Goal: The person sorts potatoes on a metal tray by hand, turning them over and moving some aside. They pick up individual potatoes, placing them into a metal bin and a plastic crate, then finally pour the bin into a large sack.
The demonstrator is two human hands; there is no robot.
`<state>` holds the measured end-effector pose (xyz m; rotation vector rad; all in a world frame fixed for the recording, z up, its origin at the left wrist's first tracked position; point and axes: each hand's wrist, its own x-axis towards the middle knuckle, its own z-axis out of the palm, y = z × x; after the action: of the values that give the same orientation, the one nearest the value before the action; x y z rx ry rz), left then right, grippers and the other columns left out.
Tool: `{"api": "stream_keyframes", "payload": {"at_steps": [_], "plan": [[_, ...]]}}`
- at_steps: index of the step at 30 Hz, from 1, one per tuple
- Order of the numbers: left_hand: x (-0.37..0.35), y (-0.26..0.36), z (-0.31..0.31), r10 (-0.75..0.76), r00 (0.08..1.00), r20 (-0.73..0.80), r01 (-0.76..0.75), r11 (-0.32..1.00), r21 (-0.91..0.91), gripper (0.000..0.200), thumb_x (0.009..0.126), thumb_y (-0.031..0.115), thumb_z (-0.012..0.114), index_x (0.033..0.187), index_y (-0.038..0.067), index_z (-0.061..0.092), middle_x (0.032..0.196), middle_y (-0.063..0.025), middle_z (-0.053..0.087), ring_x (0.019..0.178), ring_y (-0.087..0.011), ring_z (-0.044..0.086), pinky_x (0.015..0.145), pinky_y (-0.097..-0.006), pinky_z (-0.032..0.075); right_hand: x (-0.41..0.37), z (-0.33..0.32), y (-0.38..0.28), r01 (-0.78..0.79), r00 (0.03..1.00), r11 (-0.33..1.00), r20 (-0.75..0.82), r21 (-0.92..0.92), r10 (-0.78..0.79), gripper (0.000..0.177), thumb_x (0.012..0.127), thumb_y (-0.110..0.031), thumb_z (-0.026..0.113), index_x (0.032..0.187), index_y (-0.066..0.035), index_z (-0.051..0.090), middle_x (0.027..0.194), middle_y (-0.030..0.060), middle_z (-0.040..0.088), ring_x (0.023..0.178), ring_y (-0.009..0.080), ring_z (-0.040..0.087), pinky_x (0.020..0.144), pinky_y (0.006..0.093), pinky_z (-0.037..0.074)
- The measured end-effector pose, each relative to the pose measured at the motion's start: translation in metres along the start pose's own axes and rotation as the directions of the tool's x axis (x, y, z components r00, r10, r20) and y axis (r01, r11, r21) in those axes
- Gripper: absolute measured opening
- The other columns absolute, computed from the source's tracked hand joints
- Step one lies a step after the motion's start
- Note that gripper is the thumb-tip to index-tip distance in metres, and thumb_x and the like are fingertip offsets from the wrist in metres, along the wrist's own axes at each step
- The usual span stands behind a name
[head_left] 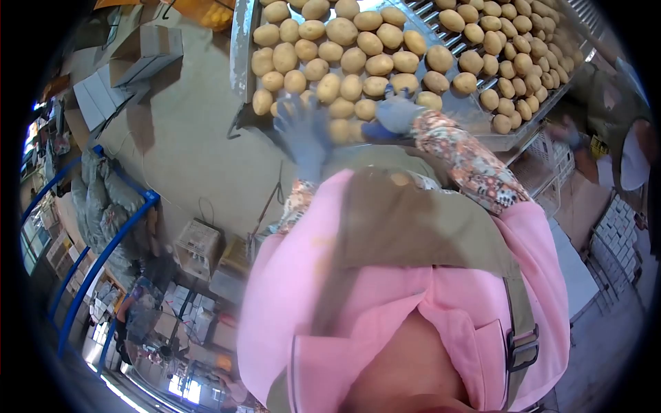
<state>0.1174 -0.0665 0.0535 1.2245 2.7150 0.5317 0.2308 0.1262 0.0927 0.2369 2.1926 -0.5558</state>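
Note:
Tan potatoes (341,31) lie in rows on a metal sorting table (239,62) in front of me. My left hand (303,134), in a grey-blue glove, is at the near left edge of the potatoes. Its fingers are spread and smeared a little by motion, with nothing in them. Reaching in from the right, my right hand (398,114) wears a similar glove with darker blue fingertips. Its fingers are apart, right at the potatoes of the nearest rows. A few potatoes between the two hands look blurred.
More potatoes (523,48) cover the rollers on the right. At the right edge, another person's hand (566,131) shows near a plastic crate (551,162). Cardboard boxes (148,55) stand on the left floor, a blue rail (113,248) lower down. Another crate (197,246) sits behind me.

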Motion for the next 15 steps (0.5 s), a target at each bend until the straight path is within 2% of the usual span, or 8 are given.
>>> {"api": "stream_keyframes", "payload": {"at_steps": [2, 5, 8, 9, 11, 12, 13, 15], "plan": [[0.012, 0.0, 0.007, -0.052, 0.996, 0.075, 0.045, 0.995, 0.085, 0.045, 0.09, 0.034, 0.054, 0.134, 0.023, 0.051, 0.148, -0.009, 0.034, 0.139, -0.0432, 0.017, 0.108, -0.0602, 0.018, 0.008, 0.004, -0.005, 0.0, 0.999, 0.996, -0.052, -0.089, -0.005, 0.058, 0.088, -0.056, 0.043, 0.094, -0.006, 0.072, 0.112, 0.0273, 0.06, 0.11, 0.0559, 0.048, 0.107, 0.0613, 0.023], [0.01, -0.018, 0.019, -0.061, 0.994, 0.088, 0.045, 0.985, 0.167, 0.048, 0.088, 0.045, 0.056, 0.133, 0.029, 0.051, 0.148, -0.0069, 0.035, 0.139, -0.0448, 0.018, 0.107, -0.0624, 0.019, 0.004, -0.002, -0.001, 0.083, 0.987, 0.996, 0.138, -0.028, -0.078, 0.059, 0.087, -0.056, 0.044, 0.1, -0.004, 0.07, 0.116, 0.0255, 0.059, 0.122, 0.0557, 0.039, 0.108, 0.0601, 0.023], [0.006, -0.027, 0.009, -0.158, 0.985, 0.072, 0.148, 0.981, 0.125, 0.048, 0.09, 0.041, 0.055, 0.135, 0.026, 0.05, 0.144, -0.0092, 0.041, 0.138, -0.0439, 0.02, 0.108, -0.0582, 0.023, -0.031, 0.01, -0.003, 0.069, 0.99, 0.997, -0.13, 0.036, -0.063, 0.048, 0.089, -0.045, 0.052, 0.114, -0.005, 0.064, 0.133, 0.0175, 0.05, 0.132, 0.0448, 0.034, 0.113, 0.0511, 0.023], [-0.002, -0.041, 0.013, -0.163, 0.984, 0.071, 0.154, 0.981, 0.121, 0.048, 0.09, 0.041, 0.055, 0.135, 0.026, 0.05, 0.144, -0.0092, 0.041, 0.138, -0.0439, 0.02, 0.108, -0.0582, 0.023, -0.038, 0.016, 0.004, 0.069, 0.99, 0.997, -0.126, 0.031, -0.064, 0.048, 0.089, -0.045, 0.052, 0.114, -0.005, 0.064, 0.133, 0.0175, 0.05, 0.132, 0.0448, 0.034, 0.113, 0.0511, 0.023], [-0.019, -0.074, 0.03, -0.054, 0.995, -0.08, 0.051, 0.998, -0.047, 0.048, 0.091, 0.034, 0.055, 0.136, 0.018, 0.049, 0.145, -0.0105, 0.04, 0.138, -0.0416, 0.021, 0.11, -0.0514, 0.024, -0.049, 0.042, 0.032, 0.158, 0.937, 0.826, -0.345, 0.542, 0.047, 0.042, 0.087, -0.031, 0.059, 0.12, -0.005, 0.059, 0.123, 0.0153, 0.057, 0.123, 0.0339, 0.045, 0.104, 0.0429, 0.034], [-0.023, -0.07, 0.016, -0.082, 0.996, -0.029, 0.081, 0.996, -0.044, 0.043, 0.091, 0.028, 0.056, 0.131, 0.011, 0.054, 0.14, -0.014, 0.045, 0.134, -0.0402, 0.03, 0.109, -0.0473, 0.028, -0.056, 0.06, 0.047, 0.236, 0.899, 0.634, -0.414, 0.736, 0.146, 0.042, 0.086, -0.024, 0.063, 0.123, -0.004, 0.057, 0.118, 0.0142, 0.06, 0.118, 0.0285, 0.05, 0.1, 0.0388, 0.039], [-0.034, -0.081, 0.017, -0.082, 0.996, -0.021, 0.081, 0.996, -0.042, 0.043, 0.091, 0.028, 0.056, 0.131, 0.011, 0.054, 0.14, -0.014, 0.045, 0.134, -0.0402, 0.03, 0.109, -0.0473, 0.028, -0.064, 0.076, 0.061, 0.327, 0.856, 0.391, -0.445, 0.86, 0.263, 0.045, 0.085, -0.017, 0.067, 0.126, -0.004, 0.054, 0.113, 0.0131, 0.064, 0.114, 0.0231, 0.056, 0.095, 0.0347, 0.045], [-0.055, -0.112, 0.022, -0.101, 0.992, 0.07, 0.111, 0.98, -0.167, 0.037, 0.091, 0.026, 0.056, 0.124, 0.011, 0.059, 0.132, -0.0163, 0.051, 0.127, -0.0387, 0.04, 0.106, -0.05, 0.031, -0.075, 0.102, 0.098, 0.212, 0.707, 0.377, -0.408, 0.902, 0.578, 0.041, 0.086, -0.02, 0.065, 0.124, -0.005, 0.055, 0.109, 0.0124, 0.064, 0.102, 0.0247, 0.061, 0.091, 0.0382, 0.047]]}}
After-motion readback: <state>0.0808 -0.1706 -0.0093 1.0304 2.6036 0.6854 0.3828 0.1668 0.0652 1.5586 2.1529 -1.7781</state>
